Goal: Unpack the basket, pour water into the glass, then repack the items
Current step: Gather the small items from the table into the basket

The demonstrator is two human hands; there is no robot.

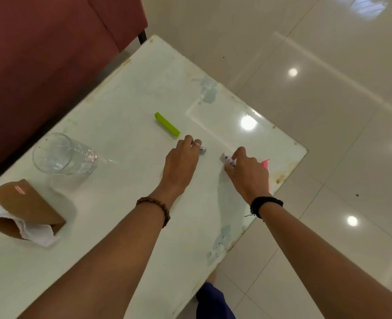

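Leftmost, a brown tissue holder with white paper is seen on the white table, and just behind it the clear glass stands upright, apart from both hands. Further right, a green clip lies flat, near the left hand. That hand is laid palm down with fingers curled over a small white battery, which is held against the tabletop. A beaded bracelet is worn at its wrist. The right hand is curled likewise, a second white battery being pinched at its fingertips; a pink object is partly hidden behind it. Both forearms are extended forward, nearly parallel.
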